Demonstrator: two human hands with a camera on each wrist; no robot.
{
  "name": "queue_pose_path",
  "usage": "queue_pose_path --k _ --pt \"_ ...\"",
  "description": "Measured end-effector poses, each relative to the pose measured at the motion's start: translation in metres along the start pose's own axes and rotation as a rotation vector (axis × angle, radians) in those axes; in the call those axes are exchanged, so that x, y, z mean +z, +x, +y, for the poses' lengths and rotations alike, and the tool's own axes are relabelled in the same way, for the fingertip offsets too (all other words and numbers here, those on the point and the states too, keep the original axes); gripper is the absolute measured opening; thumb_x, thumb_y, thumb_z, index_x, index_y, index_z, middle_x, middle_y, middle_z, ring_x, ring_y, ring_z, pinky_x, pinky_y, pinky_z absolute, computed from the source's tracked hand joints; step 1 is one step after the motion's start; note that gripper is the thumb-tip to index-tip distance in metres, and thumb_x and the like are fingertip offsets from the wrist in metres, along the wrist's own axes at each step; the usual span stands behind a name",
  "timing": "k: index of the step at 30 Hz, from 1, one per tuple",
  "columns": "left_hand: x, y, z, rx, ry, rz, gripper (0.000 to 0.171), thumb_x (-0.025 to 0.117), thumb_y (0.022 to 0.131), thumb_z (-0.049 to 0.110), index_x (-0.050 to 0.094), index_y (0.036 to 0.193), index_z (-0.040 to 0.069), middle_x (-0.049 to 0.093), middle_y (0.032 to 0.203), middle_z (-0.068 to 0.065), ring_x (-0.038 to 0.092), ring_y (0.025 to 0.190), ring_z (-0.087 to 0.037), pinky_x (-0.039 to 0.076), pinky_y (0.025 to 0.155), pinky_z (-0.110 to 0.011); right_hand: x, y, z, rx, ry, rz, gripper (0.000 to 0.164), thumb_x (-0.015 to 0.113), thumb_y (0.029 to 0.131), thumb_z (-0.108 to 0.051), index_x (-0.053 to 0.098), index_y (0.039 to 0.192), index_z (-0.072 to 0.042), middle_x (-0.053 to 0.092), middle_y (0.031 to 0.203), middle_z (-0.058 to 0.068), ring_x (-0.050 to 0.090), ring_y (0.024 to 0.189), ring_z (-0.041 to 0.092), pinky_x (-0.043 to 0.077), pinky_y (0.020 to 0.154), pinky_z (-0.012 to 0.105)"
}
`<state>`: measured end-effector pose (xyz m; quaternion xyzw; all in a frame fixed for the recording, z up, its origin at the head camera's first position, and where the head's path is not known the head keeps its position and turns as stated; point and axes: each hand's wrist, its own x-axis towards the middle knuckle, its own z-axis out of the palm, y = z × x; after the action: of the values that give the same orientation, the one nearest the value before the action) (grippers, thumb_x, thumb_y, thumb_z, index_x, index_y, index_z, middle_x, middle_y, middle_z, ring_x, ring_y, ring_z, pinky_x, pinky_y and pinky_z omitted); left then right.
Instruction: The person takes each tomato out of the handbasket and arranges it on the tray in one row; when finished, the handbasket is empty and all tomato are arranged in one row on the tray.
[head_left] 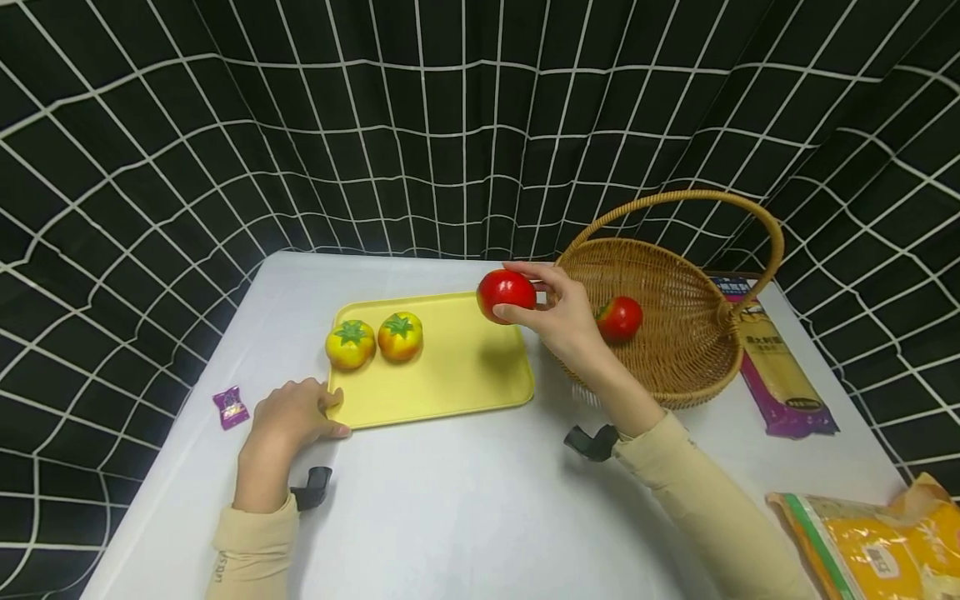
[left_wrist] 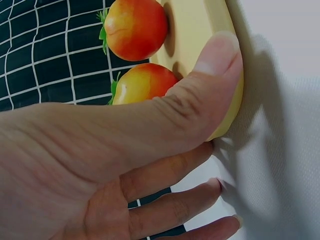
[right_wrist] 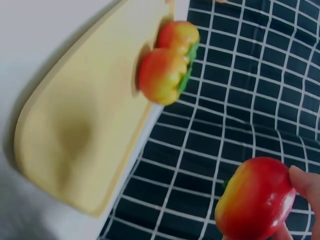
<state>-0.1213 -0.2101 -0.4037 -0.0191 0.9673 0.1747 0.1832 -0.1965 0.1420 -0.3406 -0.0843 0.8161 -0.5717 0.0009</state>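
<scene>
- Red persimmon (head_left: 506,296): clasped in the right hand (head_left: 566,315), aloft over the yellow tray (head_left: 442,387).
- Two yellow-orange persimmons (head_left: 375,339): on the tray; left hand (head_left: 294,412) pinches its corner.
- Wicker basket (head_left: 693,333): another persimmon (head_left: 621,319) is left inside.

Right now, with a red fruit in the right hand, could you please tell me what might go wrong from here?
The red fruit looks smooth and glossy and is raised in the fingers of the right hand, so it could slip and drop.

The two yellow fruits are rounded and sit close together on the tray; a knock might set them rolling.

The left hand touches the tray's corner, so a careless push could shift it.
</scene>
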Motion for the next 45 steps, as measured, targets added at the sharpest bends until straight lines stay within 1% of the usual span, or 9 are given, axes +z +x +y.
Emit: queue_pose_path --k 4,10,13,17,20,23,30,35,45 --pt "0.001 0.000 0.000 -0.002 -0.001 -0.001 0.068 0.092 0.082 0.029 0.068 0.138 0.000 0.059 0.147 -0.032 0.061 0.121 -0.053 0.052 0.092 -0.058 0.019 0.007 0.003 -0.016 0.015 -0.012 0.056 0.085 0.088 -0.010 0.069 0.141 -0.015 0.059 0.145 0.010 0.053 0.130 0.029 0.054 0.106 0.050" --pt "0.001 0.000 0.000 -0.003 -0.004 0.000 0.068 0.093 0.082 0.029 0.068 0.137 0.000 0.060 0.145 -0.032 0.063 0.117 -0.050 0.053 0.089 -0.055 0.044 0.013 0.018 0.058 -0.014 -0.041 0.055 0.086 0.088 -0.012 0.070 0.140 -0.018 0.059 0.140 0.011 0.051 0.131 0.028 0.048 0.104 0.047" --pt "0.001 0.000 0.001 -0.005 -0.004 -0.002 0.068 0.093 0.082 0.029 0.068 0.138 0.000 0.061 0.144 -0.032 0.063 0.116 -0.049 0.053 0.089 -0.055 0.052 0.016 0.028 0.083 -0.014 -0.055 0.056 0.086 0.087 -0.012 0.070 0.140 -0.019 0.059 0.140 0.012 0.051 0.132 0.029 0.047 0.105 0.048" --pt "0.001 -0.001 0.001 -0.009 -0.001 -0.005 0.068 0.093 0.082 0.029 0.068 0.138 0.000 0.059 0.146 -0.032 0.061 0.121 -0.053 0.053 0.091 -0.057 0.062 0.020 0.041 0.090 -0.033 -0.082 0.058 0.086 0.087 -0.011 0.068 0.142 -0.017 0.058 0.145 0.013 0.051 0.134 0.032 0.047 0.109 0.052" --pt "0.000 -0.001 0.000 -0.009 -0.002 -0.006 0.068 0.093 0.082 0.029 0.068 0.138 0.000 0.059 0.147 -0.033 0.061 0.122 -0.054 0.052 0.092 -0.058 0.070 0.023 0.048 0.098 -0.069 -0.107 0.059 0.086 0.087 -0.011 0.067 0.143 -0.014 0.057 0.146 0.014 0.051 0.134 0.034 0.048 0.110 0.054" --pt "-0.001 -0.001 0.000 -0.007 -0.005 -0.004 0.069 0.093 0.081 0.029 0.067 0.138 0.000 0.059 0.147 -0.033 0.061 0.121 -0.054 0.053 0.092 -0.058 0.077 0.025 0.052 0.097 -0.108 -0.128 0.058 0.085 0.087 -0.011 0.067 0.142 -0.012 0.058 0.142 0.017 0.052 0.131 0.035 0.049 0.109 0.053" --pt "0.001 0.000 0.000 -0.006 -0.008 -0.005 0.069 0.092 0.082 0.029 0.067 0.138 0.000 0.058 0.148 -0.033 0.059 0.125 -0.055 0.053 0.093 -0.059 0.087 0.028 0.055 0.139 -0.152 -0.160 0.056 0.084 0.089 -0.015 0.068 0.143 -0.014 0.059 0.137 0.018 0.054 0.127 0.035 0.051 0.104 0.048" --pt "0.001 0.000 0.000 -0.009 -0.013 -0.007 0.069 0.092 0.082 0.029 0.067 0.139 0.000 0.057 0.149 -0.032 0.059 0.126 -0.055 0.052 0.095 -0.060 0.090 0.034 0.054 0.187 -0.172 -0.168 0.057 0.084 0.090 -0.018 0.067 0.144 -0.018 0.057 0.139 0.018 0.055 0.130 0.036 0.051 0.106 0.050" --pt "0.000 -0.001 -0.001 -0.009 -0.008 -0.001 0.068 0.092 0.082 0.029 0.068 0.139 0.001 0.057 0.150 -0.031 0.059 0.127 -0.054 0.053 0.095 -0.060 0.098 0.042 0.055 0.251 -0.174 -0.203 0.056 0.082 0.092 -0.017 0.065 0.145 -0.017 0.056 0.142 0.018 0.055 0.132 0.037 0.050 0.112 0.049"
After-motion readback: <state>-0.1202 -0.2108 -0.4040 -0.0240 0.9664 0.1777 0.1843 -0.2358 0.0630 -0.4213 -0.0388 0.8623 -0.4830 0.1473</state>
